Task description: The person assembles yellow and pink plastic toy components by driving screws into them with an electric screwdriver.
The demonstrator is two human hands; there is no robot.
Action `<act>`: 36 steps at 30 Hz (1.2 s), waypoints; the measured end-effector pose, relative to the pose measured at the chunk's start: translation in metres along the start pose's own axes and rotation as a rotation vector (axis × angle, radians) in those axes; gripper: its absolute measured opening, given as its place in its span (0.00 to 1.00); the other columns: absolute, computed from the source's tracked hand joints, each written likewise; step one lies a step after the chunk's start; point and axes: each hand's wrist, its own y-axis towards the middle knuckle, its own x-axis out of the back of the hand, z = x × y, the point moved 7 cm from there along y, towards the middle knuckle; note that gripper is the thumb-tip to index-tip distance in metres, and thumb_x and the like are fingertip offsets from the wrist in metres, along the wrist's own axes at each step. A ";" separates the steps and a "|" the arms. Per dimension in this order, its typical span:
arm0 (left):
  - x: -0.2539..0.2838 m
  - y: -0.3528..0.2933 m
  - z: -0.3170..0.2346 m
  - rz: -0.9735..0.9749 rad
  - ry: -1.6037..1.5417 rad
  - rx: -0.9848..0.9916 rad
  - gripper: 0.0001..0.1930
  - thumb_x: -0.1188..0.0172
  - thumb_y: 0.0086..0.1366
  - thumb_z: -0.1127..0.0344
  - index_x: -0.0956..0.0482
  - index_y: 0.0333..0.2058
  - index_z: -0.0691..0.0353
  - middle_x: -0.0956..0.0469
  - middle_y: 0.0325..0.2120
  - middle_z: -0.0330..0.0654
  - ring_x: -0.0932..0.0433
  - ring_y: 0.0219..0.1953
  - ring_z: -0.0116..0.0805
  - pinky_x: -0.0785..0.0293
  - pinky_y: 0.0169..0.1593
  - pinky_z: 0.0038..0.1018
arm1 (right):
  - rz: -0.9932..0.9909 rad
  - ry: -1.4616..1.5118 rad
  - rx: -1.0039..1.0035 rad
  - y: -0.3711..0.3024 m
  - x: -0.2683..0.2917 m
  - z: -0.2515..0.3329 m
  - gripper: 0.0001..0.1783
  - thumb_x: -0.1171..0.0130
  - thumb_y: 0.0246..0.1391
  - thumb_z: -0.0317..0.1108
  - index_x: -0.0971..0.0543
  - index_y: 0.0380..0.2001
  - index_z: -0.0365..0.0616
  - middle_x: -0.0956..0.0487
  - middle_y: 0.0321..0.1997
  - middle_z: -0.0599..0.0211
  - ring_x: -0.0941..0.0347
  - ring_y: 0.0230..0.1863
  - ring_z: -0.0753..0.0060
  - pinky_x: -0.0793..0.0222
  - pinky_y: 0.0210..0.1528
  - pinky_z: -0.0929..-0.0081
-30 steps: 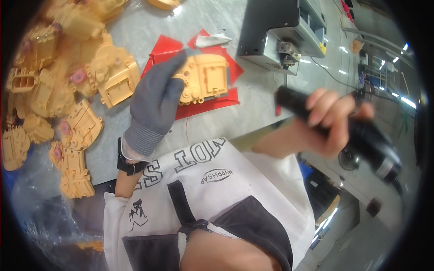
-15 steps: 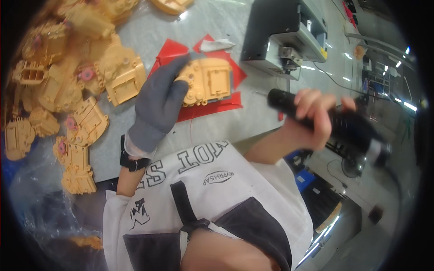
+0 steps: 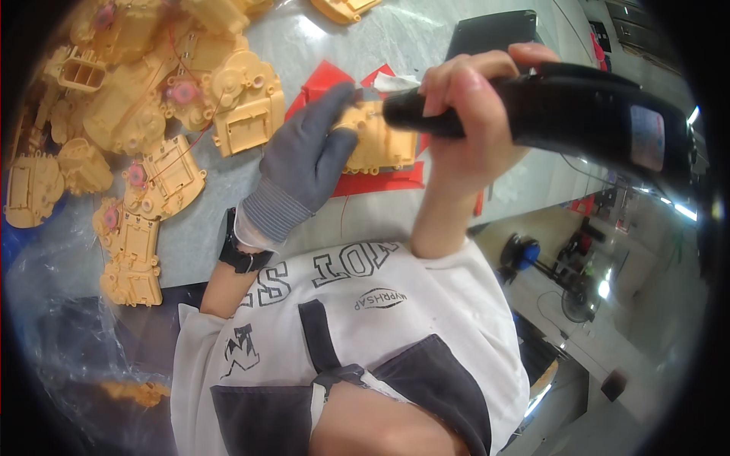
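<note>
Over your table (image 3: 220, 204), your right hand (image 3: 477, 95) was wrapped round that black power driver (image 3: 578, 110). Your gloved left hand (image 3: 306, 148) gripped the yellow case (image 3: 386, 146) by its left side, above the red mat (image 3: 376, 183). Looked like lining-up, so next called for a steady nose (image 3: 394, 114); couldn't tell if it touched.

We lose the nine-o'clock end of the yellow housing (image 3: 389, 150) behind the gloved left hand (image 3: 300, 152); toward one o'clock, the right hand (image 3: 477, 110) and black tool (image 3: 582, 110) cover part of a dark machine (image 3: 490, 32).
</note>
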 end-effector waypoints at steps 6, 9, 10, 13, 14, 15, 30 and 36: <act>0.000 -0.001 0.001 -0.004 0.011 -0.033 0.20 0.50 0.60 0.67 0.36 0.51 0.64 0.26 0.39 0.51 0.26 0.39 0.48 0.29 0.42 0.34 | 0.129 0.226 0.051 0.006 -0.009 -0.021 0.23 0.52 0.42 0.19 0.40 0.45 0.41 0.32 0.18 0.61 0.36 0.15 0.70 0.35 0.23 0.71; 0.002 0.000 -0.001 -0.018 0.018 -0.041 0.20 0.50 0.60 0.68 0.36 0.51 0.64 0.26 0.39 0.51 0.25 0.38 0.49 0.28 0.41 0.34 | 0.153 0.212 0.055 0.009 -0.013 -0.019 0.23 0.53 0.42 0.19 0.40 0.45 0.41 0.32 0.18 0.61 0.37 0.15 0.70 0.35 0.23 0.72; 0.003 0.000 -0.001 -0.015 0.026 -0.034 0.20 0.50 0.59 0.68 0.36 0.51 0.64 0.26 0.39 0.51 0.25 0.38 0.49 0.28 0.40 0.34 | 0.155 0.213 0.048 0.006 -0.015 -0.019 0.23 0.53 0.42 0.19 0.40 0.45 0.41 0.32 0.18 0.61 0.37 0.15 0.70 0.35 0.23 0.72; 0.001 0.002 0.007 -0.039 -0.015 -0.038 0.19 0.50 0.59 0.67 0.35 0.50 0.64 0.26 0.38 0.51 0.25 0.37 0.49 0.28 0.39 0.35 | -0.009 0.169 -0.010 0.002 -0.007 -0.018 0.27 0.45 0.39 0.17 0.43 0.44 0.36 0.28 0.17 0.64 0.31 0.16 0.75 0.32 0.24 0.80; 0.003 0.004 0.007 -0.048 -0.014 -0.034 0.19 0.50 0.59 0.67 0.35 0.50 0.64 0.26 0.38 0.51 0.25 0.37 0.49 0.28 0.39 0.35 | -0.037 0.126 0.026 0.003 -0.002 -0.012 0.27 0.47 0.40 0.18 0.44 0.45 0.35 0.28 0.17 0.64 0.32 0.16 0.74 0.31 0.25 0.78; 0.001 0.003 0.006 0.016 -0.002 -0.011 0.20 0.51 0.62 0.66 0.36 0.51 0.66 0.26 0.41 0.51 0.26 0.41 0.46 0.29 0.43 0.32 | -0.003 0.214 0.093 0.006 0.003 -0.005 0.27 0.51 0.41 0.21 0.46 0.46 0.36 0.31 0.15 0.64 0.34 0.14 0.71 0.32 0.24 0.71; 0.001 0.000 0.004 -0.051 0.014 -0.090 0.18 0.50 0.59 0.66 0.33 0.48 0.64 0.26 0.34 0.52 0.26 0.33 0.49 0.29 0.36 0.35 | -0.072 0.217 0.010 0.003 0.007 -0.010 0.26 0.50 0.40 0.21 0.42 0.47 0.37 0.33 0.16 0.63 0.37 0.12 0.72 0.33 0.21 0.71; -0.001 -0.002 0.004 0.092 0.080 -0.031 0.19 0.53 0.65 0.63 0.35 0.51 0.65 0.28 0.44 0.51 0.27 0.45 0.43 0.31 0.47 0.30 | -0.059 0.235 0.007 0.002 0.007 -0.009 0.26 0.51 0.40 0.21 0.42 0.47 0.38 0.33 0.16 0.63 0.37 0.12 0.72 0.34 0.20 0.71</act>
